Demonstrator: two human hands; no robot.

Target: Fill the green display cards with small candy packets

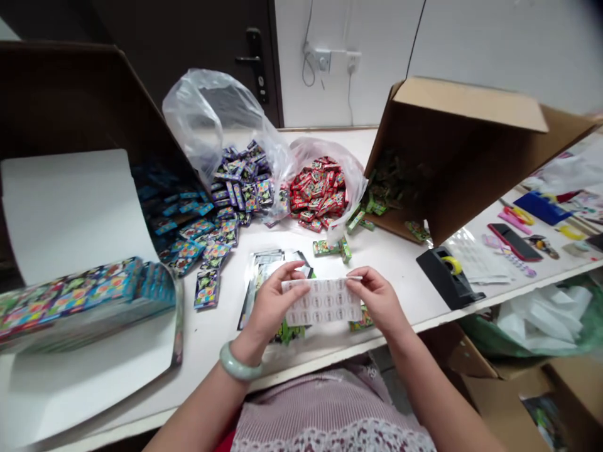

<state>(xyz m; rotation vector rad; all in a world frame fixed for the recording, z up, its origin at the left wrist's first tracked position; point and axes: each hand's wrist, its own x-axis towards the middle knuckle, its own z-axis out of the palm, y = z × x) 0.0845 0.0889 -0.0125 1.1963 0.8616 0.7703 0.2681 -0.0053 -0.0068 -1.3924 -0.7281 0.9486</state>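
Observation:
A small white sheet of round clear stickers [325, 304] is stretched between my two hands above the table's front edge. My left hand [276, 298] pinches its upper left corner between thumb and fingers. At the upper right corner, my right hand [377, 301] pinches it the same way. Under and behind the sheet lie dark printed pouches [254, 289], partly covered by my left hand. A green packet [362, 319] peeks out below the right side of the sheet. Little green boxes [327, 248] lie just beyond my hands.
Clear bags hold purple boxes [245, 169] and red boxes [320, 191] at the back. Tipped cartons stand left and right, the right carton [452, 163] spilling green boxes. A white display box [94, 351] with packets is at left; a tape dispenser [445, 276] and phone [514, 242] are at right.

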